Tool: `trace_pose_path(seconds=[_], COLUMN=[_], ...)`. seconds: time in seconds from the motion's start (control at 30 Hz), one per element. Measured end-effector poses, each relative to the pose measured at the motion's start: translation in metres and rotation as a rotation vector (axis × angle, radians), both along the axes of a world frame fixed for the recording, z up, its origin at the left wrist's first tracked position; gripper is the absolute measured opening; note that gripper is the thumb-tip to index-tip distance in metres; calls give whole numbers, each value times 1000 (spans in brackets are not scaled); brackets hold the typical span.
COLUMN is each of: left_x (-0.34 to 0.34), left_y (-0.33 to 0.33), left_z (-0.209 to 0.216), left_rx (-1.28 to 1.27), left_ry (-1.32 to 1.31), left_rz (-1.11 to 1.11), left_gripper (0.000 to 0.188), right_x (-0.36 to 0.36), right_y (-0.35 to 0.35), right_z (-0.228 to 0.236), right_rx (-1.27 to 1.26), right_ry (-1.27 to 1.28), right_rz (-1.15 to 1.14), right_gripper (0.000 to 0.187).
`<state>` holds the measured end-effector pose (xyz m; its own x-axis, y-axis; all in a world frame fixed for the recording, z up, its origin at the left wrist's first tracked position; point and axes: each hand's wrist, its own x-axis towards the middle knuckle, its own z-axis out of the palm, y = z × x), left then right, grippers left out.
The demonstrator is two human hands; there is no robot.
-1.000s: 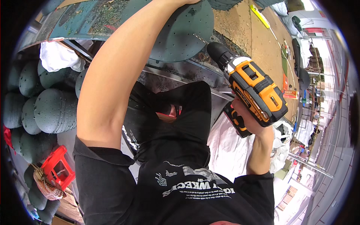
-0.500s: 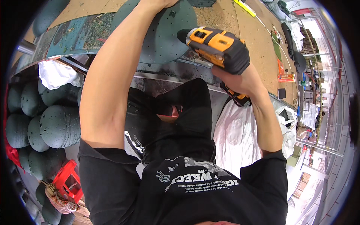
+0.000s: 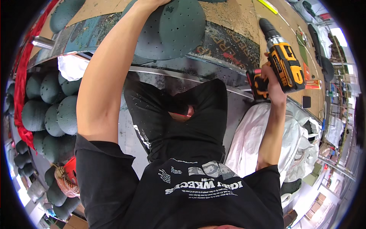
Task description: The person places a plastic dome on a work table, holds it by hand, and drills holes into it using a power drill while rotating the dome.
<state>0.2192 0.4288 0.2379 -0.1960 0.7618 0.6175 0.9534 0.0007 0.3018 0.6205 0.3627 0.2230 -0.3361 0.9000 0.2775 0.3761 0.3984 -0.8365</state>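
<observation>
A yellow-and-black cordless drill is gripped in my right hand, its black chuck angled up toward the far side of the bench. The hand wraps round the handle, above the battery end. My left arm reaches to the top edge of the view, where my left hand is cut off and its fingers are hidden. That hand lies at the far rim of a dark green round piece dotted with small holes. The piece rests at the bench's near edge, apart from the drill.
Green crumbs litter the workbench. Stacked green rounded pieces stand at the left, beside a red strip. A metal tube juts out near them. White sacks fill the lower right; a dark phone-like slab lies on the bench.
My right hand has swung the drill rightward, away from the holed green piece, and its chuck now points up instead of left. My left hand stays at the piece's far rim.
</observation>
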Motion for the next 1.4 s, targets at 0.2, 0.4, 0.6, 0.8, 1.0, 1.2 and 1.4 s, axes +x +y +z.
trace_pose_path(seconds=[0.2, 0.4, 0.6, 0.8, 1.0, 1.2, 1.4], left_x=[4, 13, 56, 136, 138, 116, 95], left_y=[-11, -31, -164, -202, -158, -134, -145], left_z=[15, 20, -50, -152, -140, -119, -105], left_rx=[-28, 175, 711, 155, 490, 583, 558], left_ry=[-5, -236, -964, -1986, -1813, -1767, -1582], left_rz=[44, -24, 68, 79, -221, -387, -489], left_gripper=[34, 36, 16, 34, 29, 23, 25], right_x=[20, 22, 18, 21, 18, 15, 21], right_y=[49, 49, 46, 58, 55, 51, 53], right_z=[-63, -60, -60, -73, -69, -67, -73], right_rx=[-40, -48, -70, -114, -94, -136, -118], right_ry=[321, 294, 446, 462, 450, 430, 458], right_rz=[-141, -178, -183, -165, -144, -216, -228], right_gripper=[32, 33, 30, 32, 34, 34, 11])
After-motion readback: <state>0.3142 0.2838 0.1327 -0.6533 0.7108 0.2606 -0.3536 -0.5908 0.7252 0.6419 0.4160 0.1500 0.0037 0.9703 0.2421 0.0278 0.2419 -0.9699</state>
